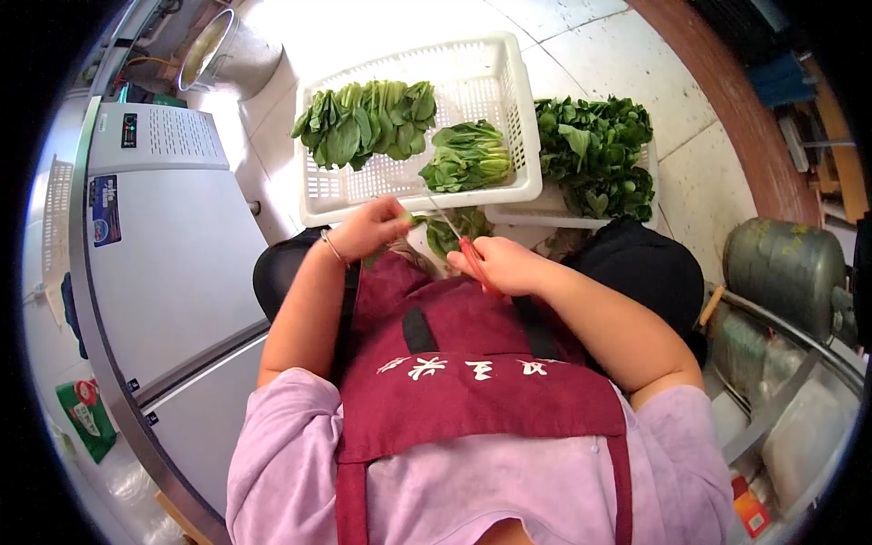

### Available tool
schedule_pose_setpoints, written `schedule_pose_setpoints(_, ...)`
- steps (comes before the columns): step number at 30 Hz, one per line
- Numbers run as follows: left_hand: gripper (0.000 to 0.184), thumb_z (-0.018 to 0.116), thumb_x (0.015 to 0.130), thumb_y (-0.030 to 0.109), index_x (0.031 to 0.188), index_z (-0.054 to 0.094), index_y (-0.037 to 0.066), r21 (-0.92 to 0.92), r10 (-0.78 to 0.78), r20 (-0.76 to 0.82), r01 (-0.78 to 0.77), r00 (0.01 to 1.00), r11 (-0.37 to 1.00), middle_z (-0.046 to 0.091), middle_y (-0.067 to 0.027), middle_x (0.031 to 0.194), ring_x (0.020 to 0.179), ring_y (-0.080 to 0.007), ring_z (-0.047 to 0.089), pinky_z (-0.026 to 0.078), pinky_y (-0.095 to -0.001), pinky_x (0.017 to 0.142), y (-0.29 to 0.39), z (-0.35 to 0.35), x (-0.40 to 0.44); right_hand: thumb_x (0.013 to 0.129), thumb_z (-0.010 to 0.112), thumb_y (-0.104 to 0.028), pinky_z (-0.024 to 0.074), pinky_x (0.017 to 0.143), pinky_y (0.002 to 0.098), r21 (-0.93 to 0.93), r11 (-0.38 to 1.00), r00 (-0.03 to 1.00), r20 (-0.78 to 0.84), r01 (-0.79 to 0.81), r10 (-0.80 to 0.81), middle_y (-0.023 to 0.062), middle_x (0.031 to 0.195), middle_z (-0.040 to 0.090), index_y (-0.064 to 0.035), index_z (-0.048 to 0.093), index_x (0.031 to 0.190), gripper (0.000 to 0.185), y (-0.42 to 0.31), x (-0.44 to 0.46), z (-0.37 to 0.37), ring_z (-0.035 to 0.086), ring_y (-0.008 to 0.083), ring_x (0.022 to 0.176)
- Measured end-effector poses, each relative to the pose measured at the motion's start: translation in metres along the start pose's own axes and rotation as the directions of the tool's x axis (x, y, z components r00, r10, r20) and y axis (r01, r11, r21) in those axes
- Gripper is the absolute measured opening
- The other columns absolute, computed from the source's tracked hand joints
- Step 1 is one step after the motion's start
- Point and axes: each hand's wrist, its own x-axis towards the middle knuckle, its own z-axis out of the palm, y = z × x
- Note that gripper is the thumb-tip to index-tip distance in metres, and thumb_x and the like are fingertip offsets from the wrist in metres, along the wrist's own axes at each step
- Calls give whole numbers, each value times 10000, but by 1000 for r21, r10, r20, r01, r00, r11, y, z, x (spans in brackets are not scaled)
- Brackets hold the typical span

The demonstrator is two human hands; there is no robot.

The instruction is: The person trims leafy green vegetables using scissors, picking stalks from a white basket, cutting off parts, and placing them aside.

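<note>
My right hand (500, 264) is closed round the red handle of a knife (469, 251), its thin blade pointing up and left toward the basket. My left hand (368, 228) is pinched shut on a bit of leafy green (407, 218), mostly hidden by the fingers. Between and below the hands lie more loose green leaves (445, 238). Just beyond them stands a white plastic basket (409, 195), holding a neat row of bok choy (368, 123) at left and a smaller pile of bok choy (465, 156) at right.
A second white tray (545, 218), heaped with dark leafy greens (595, 154), sits right of the basket. A metal pot (241, 59) stands at far left, above a white freezer (173, 263). A green cylinder (783, 263) and a metal rack (781, 327) are at right.
</note>
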Motion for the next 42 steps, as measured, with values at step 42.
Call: schedule_pose_setpoints(42,214,648,758,138,971,649,112,869,427,44,-245,903,429,585,-80,1047,1035,-279,521,434,-376,907,54,27,245,903,558,-311,433,571,285,361,885,940,-278,293,-198,25,686,538,-22,518,857,295,-2,-3,-23,514,105,615)
